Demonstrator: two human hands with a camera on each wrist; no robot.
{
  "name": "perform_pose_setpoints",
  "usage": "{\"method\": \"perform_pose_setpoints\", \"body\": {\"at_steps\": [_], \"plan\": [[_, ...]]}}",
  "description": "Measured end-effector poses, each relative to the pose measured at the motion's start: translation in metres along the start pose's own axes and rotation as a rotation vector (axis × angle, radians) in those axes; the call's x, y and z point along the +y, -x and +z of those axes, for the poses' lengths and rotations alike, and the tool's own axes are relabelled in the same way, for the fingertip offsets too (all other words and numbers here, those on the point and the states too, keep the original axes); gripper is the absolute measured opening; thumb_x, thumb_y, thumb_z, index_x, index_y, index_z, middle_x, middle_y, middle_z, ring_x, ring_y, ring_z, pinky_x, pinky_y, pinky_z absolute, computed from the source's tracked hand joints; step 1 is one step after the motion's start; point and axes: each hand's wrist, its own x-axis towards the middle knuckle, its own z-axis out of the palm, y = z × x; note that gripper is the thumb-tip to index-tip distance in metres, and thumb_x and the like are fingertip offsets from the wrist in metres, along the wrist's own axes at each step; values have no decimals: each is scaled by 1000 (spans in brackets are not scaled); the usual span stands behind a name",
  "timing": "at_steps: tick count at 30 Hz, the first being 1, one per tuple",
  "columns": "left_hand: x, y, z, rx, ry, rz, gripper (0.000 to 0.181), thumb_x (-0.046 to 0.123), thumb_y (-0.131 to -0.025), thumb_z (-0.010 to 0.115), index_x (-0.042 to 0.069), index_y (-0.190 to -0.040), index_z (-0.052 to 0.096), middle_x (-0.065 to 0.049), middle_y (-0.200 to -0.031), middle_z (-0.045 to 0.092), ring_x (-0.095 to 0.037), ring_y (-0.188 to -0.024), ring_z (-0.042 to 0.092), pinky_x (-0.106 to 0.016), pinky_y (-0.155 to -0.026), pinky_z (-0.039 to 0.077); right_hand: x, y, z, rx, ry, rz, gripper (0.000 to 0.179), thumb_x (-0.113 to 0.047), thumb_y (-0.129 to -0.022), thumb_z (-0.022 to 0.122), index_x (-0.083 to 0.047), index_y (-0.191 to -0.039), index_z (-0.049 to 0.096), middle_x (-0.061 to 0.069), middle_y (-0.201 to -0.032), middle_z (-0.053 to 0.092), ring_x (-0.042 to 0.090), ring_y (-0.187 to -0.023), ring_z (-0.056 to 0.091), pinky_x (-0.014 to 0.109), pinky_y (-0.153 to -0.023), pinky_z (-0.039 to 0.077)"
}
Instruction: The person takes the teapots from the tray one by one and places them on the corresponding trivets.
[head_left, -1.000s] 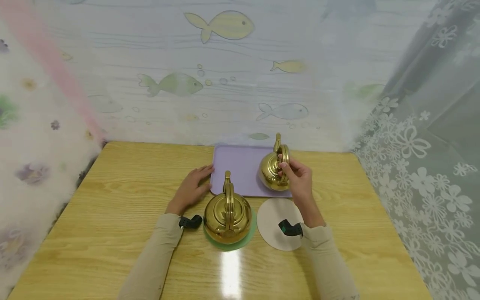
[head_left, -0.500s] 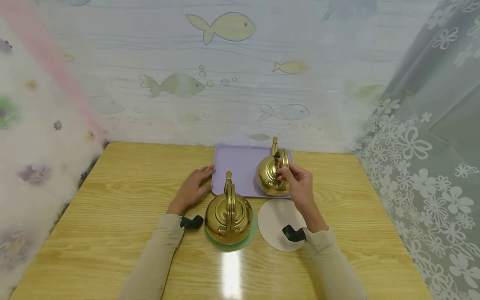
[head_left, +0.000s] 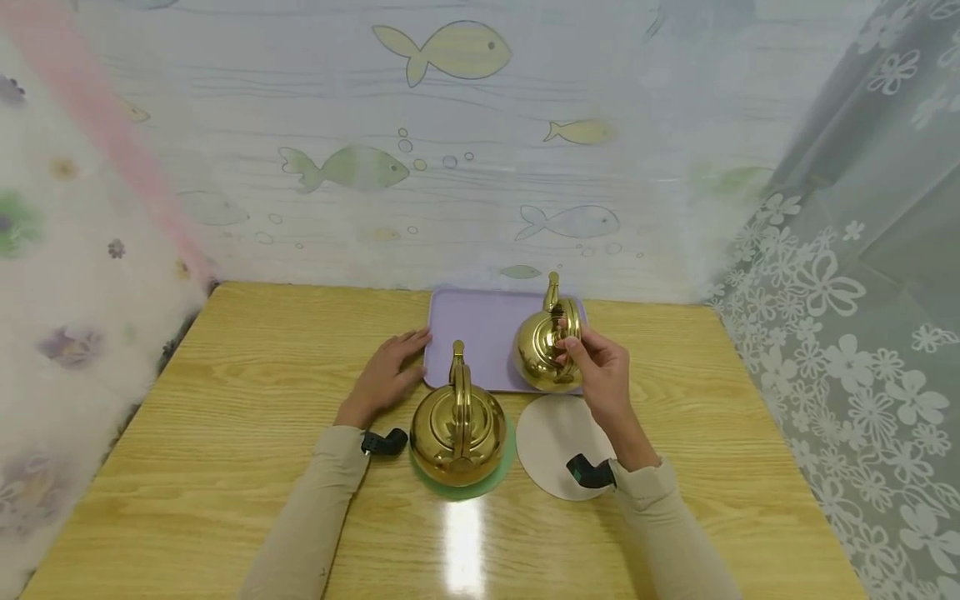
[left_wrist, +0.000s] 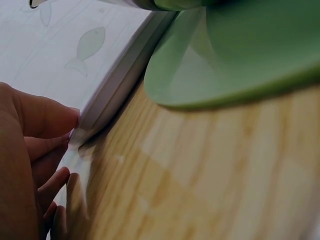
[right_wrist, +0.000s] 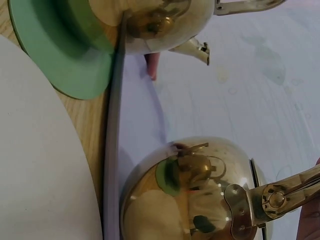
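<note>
My right hand [head_left: 606, 367] grips the upright handle of a smaller brass kettle [head_left: 534, 354], its fingers curled round the loop. That kettle is at the right end of a lilac tray [head_left: 472, 325], its spout pointing to the back. The right wrist view shows the same kettle's shiny body [right_wrist: 170, 200] close beside the tray's front rim. My left hand [head_left: 384, 379] lies at the tray's left edge with fingers stretched out. In the left wrist view its thumb [left_wrist: 52, 117] touches the tray's corner. A larger brass kettle [head_left: 435, 442] stands on a green round mat [head_left: 504, 467] before the tray.
A pale round mat [head_left: 551, 446] lies on the wooden table [head_left: 247, 433], right of the green mat and partly under the right wrist's camera. Behind the tray is a curtain [head_left: 450, 233] printed with fish. A sheer flowered curtain [head_left: 847, 367] hangs along the right side.
The smaller kettle has come slightly toward me over the tray's right end, with my right hand still gripping its handle. My left hand and the larger kettle have stayed in place.
</note>
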Motion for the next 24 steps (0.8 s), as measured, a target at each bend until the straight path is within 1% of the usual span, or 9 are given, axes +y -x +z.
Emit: {"method": "perform_pose_setpoints", "body": {"at_steps": [7,11,14,19,24], "plan": [[1,0,-2,-12,-1,-14,57,18,-96,61,2,-149,50,-11,-158,45,-37,-149,36,-53,-127,17,-4,3,2,-6,12,10,30,5,-99,57,24,-123,59,13,-118,74,9,-80,68,20,-72,59],[2,1,-2,-4,2,-12,57,18,-96,61,1,-149,50,-12,-158,45,-38,-148,36,-54,-127,17,-7,5,4,1,15,16,30,5,-99,57,24,-123,59,11,-118,74,9,-84,68,20,-72,59],[2,0,-1,-2,6,-6,57,18,-96,60,0,-149,49,-13,-158,45,-39,-148,36,-55,-127,17,-9,7,5,14,12,17,29,5,-99,57,26,-120,59,10,-118,74,9,-82,68,20,-72,59],[2,-1,-1,-17,9,-7,57,20,-97,59,0,-150,49,-13,-159,44,-39,-148,35,-55,-127,16,-11,12,5,44,2,29,30,5,-100,56,28,-119,57,12,-116,74,9,-78,67,19,-72,59],[2,0,-2,-16,3,-9,57,21,-97,59,1,-150,49,-12,-158,44,-39,-148,35,-54,-127,16,-13,15,6,62,-5,46,31,5,-100,55,27,-123,56,6,-110,75,8,-77,66,18,-72,58]]}}
